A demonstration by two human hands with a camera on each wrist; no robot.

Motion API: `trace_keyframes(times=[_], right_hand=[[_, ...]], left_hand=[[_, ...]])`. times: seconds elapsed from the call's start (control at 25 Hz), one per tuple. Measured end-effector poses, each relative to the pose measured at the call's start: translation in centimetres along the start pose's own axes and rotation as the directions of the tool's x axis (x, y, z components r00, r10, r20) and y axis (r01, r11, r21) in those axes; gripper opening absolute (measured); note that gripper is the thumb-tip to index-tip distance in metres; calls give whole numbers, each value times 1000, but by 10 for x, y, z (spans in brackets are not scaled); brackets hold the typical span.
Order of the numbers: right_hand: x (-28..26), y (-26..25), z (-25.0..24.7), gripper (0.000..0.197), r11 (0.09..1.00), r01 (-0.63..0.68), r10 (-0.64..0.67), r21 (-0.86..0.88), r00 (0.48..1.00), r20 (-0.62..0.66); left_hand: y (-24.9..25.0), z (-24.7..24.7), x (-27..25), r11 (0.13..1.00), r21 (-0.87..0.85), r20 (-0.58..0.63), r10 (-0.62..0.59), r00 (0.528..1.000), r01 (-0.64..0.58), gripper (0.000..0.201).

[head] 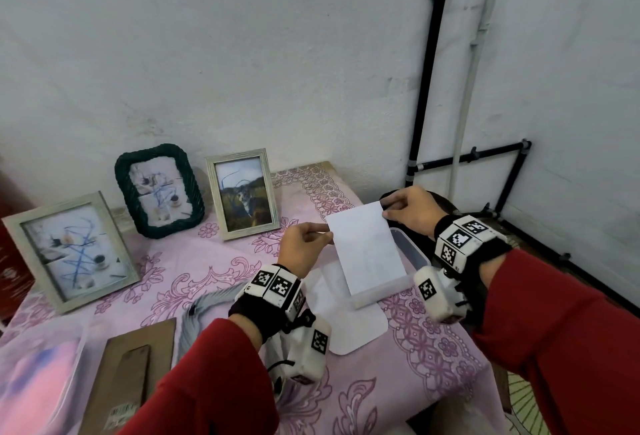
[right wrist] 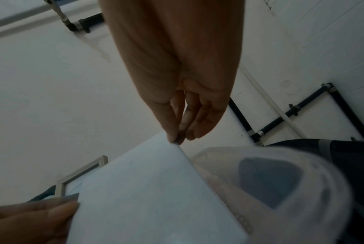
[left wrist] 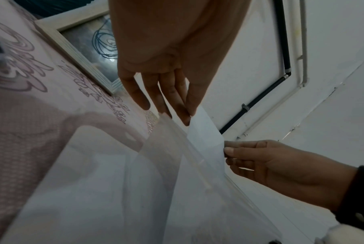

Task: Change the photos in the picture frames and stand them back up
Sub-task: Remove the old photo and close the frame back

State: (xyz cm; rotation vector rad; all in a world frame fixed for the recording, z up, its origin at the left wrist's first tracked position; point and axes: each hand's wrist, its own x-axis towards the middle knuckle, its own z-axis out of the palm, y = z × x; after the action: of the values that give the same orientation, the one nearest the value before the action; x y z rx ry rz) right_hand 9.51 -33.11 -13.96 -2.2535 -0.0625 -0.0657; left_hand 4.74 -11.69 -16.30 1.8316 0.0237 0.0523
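Observation:
Both hands hold a white photo sheet (head: 367, 247) upright by its top corners, blank side toward me. My left hand (head: 323, 235) pinches the left corner and my right hand (head: 386, 211) pinches the right corner. The sheet's lower edge reaches down into a clear plastic box (head: 410, 252). The left wrist view shows my left fingertips (left wrist: 185, 118) on the sheet (left wrist: 206, 137). In the right wrist view the right hand (right wrist: 176, 138) pinches the corner of the sheet (right wrist: 145, 189). Three frames stand at the back: a pale one (head: 69, 251), a dark green rope one (head: 159, 190) and a light wooden one (head: 242, 194).
A frame lies face down (head: 138, 375) at the lower left, brown back up, beside a clear box with a pink picture (head: 38, 375). A white lid (head: 346, 317) lies on the pink patterned tablecloth (head: 433, 341). Black pipes (head: 429, 71) run along the white wall.

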Motion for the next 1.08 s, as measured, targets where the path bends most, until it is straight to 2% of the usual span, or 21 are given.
trace_keyframes(times=[0.12,0.28,0.48,0.76,0.92,1.08], right_hand=[[-1,1,0,25,998,-38,38,59,999,3],[-9,-4,-3,27,969,-102,100,225,995,21],[-19,-12,-9,28,947,-122,104,298,992,78],[-25,-22,-13,27,951,-84,70,297,996,58],[-25,-32,-14,24,957,-24,22,291,1000,12],[-22,-45,-15,24,935,60,-28,350,995,-97]], left_hand=[[-2,3,0,999,14,2,32,999,-32,21],[0,6,0,999,-28,-9,29,1000,-29,21],[6,2,-6,995,-95,3,12,1000,-12,22],[22,-5,-12,958,-286,6,-16,1000,17,8],[31,-11,-12,951,-307,-18,27,999,-31,9],[41,-16,-9,946,-307,-72,85,994,-103,8]])
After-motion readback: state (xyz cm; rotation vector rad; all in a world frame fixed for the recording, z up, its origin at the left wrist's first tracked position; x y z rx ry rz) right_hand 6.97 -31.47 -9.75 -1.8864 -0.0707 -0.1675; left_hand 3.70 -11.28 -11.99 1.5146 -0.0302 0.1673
